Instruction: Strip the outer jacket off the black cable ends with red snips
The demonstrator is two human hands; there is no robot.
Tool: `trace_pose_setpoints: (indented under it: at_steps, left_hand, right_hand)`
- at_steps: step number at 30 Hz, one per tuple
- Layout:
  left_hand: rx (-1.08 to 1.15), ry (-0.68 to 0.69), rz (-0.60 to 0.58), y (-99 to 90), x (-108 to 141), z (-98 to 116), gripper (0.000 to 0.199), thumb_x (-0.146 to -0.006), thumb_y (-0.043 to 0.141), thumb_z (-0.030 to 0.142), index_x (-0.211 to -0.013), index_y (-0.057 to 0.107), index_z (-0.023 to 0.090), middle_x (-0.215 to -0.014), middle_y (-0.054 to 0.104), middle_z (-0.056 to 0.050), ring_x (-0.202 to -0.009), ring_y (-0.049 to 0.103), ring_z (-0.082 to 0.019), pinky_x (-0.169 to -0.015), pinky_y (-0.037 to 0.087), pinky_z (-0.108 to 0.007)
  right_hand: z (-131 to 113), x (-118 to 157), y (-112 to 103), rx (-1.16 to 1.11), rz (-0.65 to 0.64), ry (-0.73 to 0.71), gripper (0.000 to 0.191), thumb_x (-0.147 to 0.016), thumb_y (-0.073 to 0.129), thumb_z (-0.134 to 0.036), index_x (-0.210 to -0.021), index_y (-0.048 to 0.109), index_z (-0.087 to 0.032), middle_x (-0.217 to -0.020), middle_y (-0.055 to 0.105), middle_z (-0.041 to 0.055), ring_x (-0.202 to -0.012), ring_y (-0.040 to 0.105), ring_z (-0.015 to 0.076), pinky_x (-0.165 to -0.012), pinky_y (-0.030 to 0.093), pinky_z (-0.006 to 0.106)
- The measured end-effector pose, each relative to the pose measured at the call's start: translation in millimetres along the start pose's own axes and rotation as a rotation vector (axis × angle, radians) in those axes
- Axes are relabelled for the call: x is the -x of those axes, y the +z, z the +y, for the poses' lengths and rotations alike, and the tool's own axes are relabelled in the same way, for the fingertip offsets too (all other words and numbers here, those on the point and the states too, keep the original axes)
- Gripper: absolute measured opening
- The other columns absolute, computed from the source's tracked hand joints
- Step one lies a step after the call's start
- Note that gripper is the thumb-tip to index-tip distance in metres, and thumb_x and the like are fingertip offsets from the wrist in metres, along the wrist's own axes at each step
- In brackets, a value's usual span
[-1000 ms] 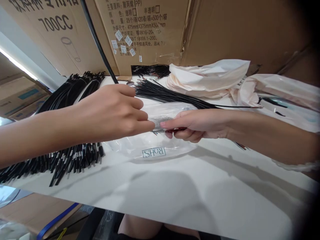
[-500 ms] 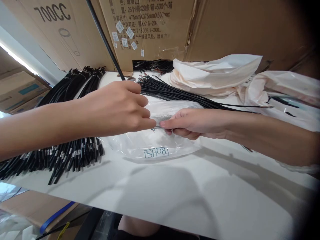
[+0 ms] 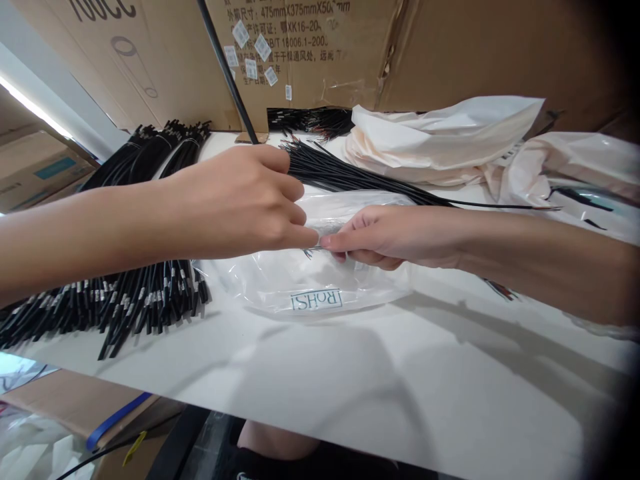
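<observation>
My left hand [image 3: 250, 203] is closed in a fist around a black cable [image 3: 227, 73], which rises from its top toward the upper left. My right hand [image 3: 375, 237] is pinched shut, its thumb tip touching the left hand's lower fingers. What lies inside that pinch is too small to make out. Beneath both hands rests a clear plastic bag [image 3: 280, 287] with RoHS print, and small thin pieces show in it just below the fingertips.
Black cables with white-marked ends [image 3: 165, 287] lie at the left. Another black bundle [image 3: 360, 175] runs behind my hands. White plastic bags [image 3: 440, 143] lie at the back right, before cardboard boxes [image 3: 320, 60]. The white table's [image 3: 320, 380] front edge crosses below.
The view has shifted slightly, so the boxes sit higher in it. Both hands keep their closed grips and stay together above the bag.
</observation>
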State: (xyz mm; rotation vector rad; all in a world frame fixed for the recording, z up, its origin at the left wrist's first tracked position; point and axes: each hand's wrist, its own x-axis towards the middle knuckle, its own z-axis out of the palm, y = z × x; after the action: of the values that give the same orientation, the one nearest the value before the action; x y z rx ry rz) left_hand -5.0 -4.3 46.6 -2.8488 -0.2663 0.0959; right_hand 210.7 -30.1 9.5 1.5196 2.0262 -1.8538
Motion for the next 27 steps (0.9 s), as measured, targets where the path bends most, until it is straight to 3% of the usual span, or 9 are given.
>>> trace_pose_setpoints:
  at_steps: [8,13,22,27]
  left_hand:
    - [0.173,-0.066,0.105,-1.8,0.0,0.1,0.031,-0.092,0.047,0.021,-0.064,0.062,0.025,-0.051,0.044,0.001,-0.062,0.055,-0.014,-0.078,0.044,-0.031]
    - [0.092,-0.027,0.025,-2.3,-2.0,0.3,0.040,-0.094,0.033,0.019,-0.066,0.061,0.023,-0.051,0.043,0.000,-0.063,0.055,-0.015,-0.079,0.045,-0.033]
    - [-0.002,0.008,-0.026,8.3,-4.9,-1.3,0.030,-0.088,0.042,0.011,-0.070,0.062,0.024,-0.054,0.048,0.001,-0.064,0.053,-0.015,-0.082,0.043,-0.035]
    - [-0.002,-0.011,0.002,22.0,-14.3,-7.1,0.030,-0.082,0.043,0.005,-0.066,0.060,0.024,-0.050,0.047,0.001,-0.061,0.049,-0.015,-0.078,0.042,-0.034]
  right_hand:
    - [0.6,1.9,0.4,0.104,0.021,0.016,0.049,-0.083,0.056,-0.067,-0.065,0.046,-0.022,-0.050,0.024,-0.0062,-0.046,0.017,0.0095,-0.045,0.014,0.030]
    - [3.1,1.3,-0.1,0.127,0.041,-0.018,0.048,-0.085,0.053,-0.067,-0.067,0.046,-0.022,-0.051,0.025,-0.0055,-0.046,0.018,0.0097,-0.045,0.015,0.031]
    - [-4.6,-3.6,12.2,0.107,0.208,0.055,0.039,-0.084,0.064,-0.052,-0.065,0.051,-0.021,-0.047,0.025,-0.0070,-0.045,0.020,0.0086,-0.045,0.014,0.028]
    - [0.1,-19.3,9.3,0.266,0.350,0.042,0.036,-0.083,0.064,-0.048,-0.063,0.052,-0.020,-0.055,0.039,-0.0029,-0.048,0.031,0.0094,-0.047,0.020,0.027]
